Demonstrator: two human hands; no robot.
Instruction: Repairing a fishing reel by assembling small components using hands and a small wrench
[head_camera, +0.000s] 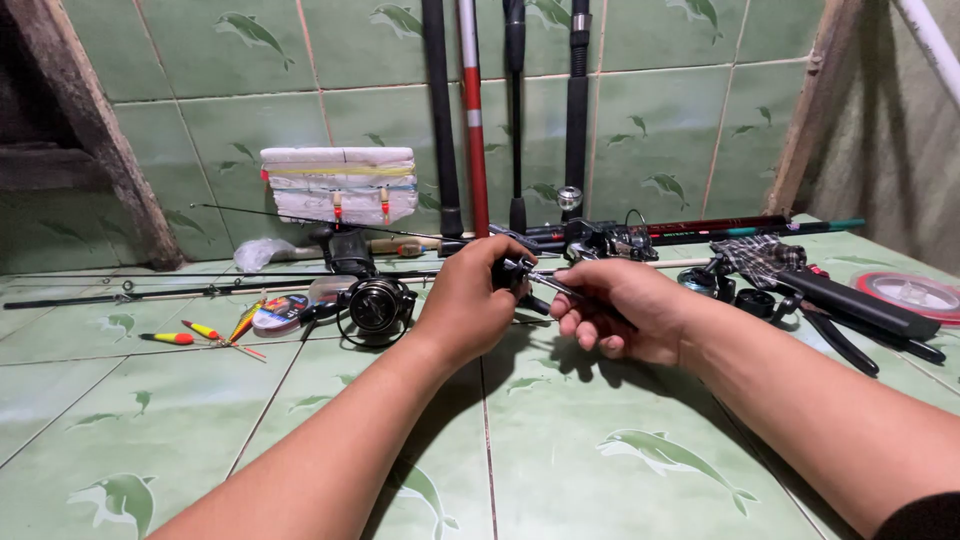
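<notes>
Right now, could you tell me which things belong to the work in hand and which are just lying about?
In hand: left hand, right hand, reel handle.
Lying about: black reel, floats, foam block, line spool, leaning rods.

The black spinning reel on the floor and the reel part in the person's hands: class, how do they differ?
The black spinning reel lies untouched on the green tiled floor; the reel part is gripped above it by left hand and right hand. The floor reel shows whole; the held part is mostly hidden. Both are dark fishing gear.
</notes>
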